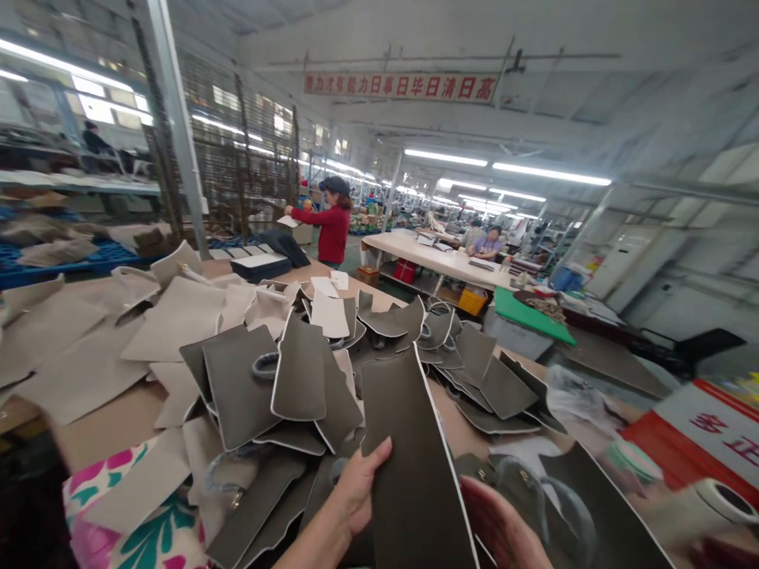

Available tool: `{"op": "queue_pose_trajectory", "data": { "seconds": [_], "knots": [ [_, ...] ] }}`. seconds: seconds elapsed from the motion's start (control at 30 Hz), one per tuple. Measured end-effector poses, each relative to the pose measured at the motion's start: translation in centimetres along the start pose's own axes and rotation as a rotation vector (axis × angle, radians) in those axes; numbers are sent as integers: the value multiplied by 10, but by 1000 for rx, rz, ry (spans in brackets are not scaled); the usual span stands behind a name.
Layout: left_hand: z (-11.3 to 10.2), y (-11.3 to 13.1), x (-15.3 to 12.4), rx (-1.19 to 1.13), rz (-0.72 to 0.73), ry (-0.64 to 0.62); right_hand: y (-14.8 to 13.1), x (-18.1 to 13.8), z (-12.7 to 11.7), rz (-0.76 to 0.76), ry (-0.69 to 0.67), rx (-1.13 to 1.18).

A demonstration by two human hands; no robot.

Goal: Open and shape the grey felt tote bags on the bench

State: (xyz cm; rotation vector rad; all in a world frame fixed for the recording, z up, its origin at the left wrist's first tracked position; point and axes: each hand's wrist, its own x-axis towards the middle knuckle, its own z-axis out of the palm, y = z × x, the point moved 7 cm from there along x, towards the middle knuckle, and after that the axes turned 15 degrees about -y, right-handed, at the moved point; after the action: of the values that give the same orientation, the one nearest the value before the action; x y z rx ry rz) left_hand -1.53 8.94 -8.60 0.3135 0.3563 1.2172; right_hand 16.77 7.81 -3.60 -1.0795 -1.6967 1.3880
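A long dark grey bag panel (pixel 412 442) with pale edges stands tilted in front of me. My left hand (pixel 361 486) is closed on its left edge, thumb on the front face and fingers behind. Against the lower right edge lies my right hand (pixel 504 521), slightly blurred, its fingertips hidden behind the panel. Dark bag pieces with looped handles (pixel 243 387) are heaped on the left and beyond my hands. To the right sits another dark piece (pixel 598 506) with a grey wrapped handle (pixel 569 510).
Beige pieces (pixel 178 316) cover the table's left side, near a floral cloth (pixel 142 506). At right are clear plastic (pixel 578 395), a white roll (pixel 700 514) and a red-and-white box (pixel 700 435). Across the table, a person in red (pixel 333 229) holds a pale sheet.
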Motion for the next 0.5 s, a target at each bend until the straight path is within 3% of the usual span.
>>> {"op": "queue_pose_trajectory", "data": {
  "seconds": [0.1, 0.27, 0.5],
  "knots": [
    [11, -4, -28, 72, -18, 9, -25, -12, 7, 35, 13, 60],
    [17, -7, -69, 227, -6, 81, -61, -29, 23, -43, 129, -235],
    [27, 0, -108, 386, 111, 107, -64, -50, 39, -92, 185, -466]
  ]
}}
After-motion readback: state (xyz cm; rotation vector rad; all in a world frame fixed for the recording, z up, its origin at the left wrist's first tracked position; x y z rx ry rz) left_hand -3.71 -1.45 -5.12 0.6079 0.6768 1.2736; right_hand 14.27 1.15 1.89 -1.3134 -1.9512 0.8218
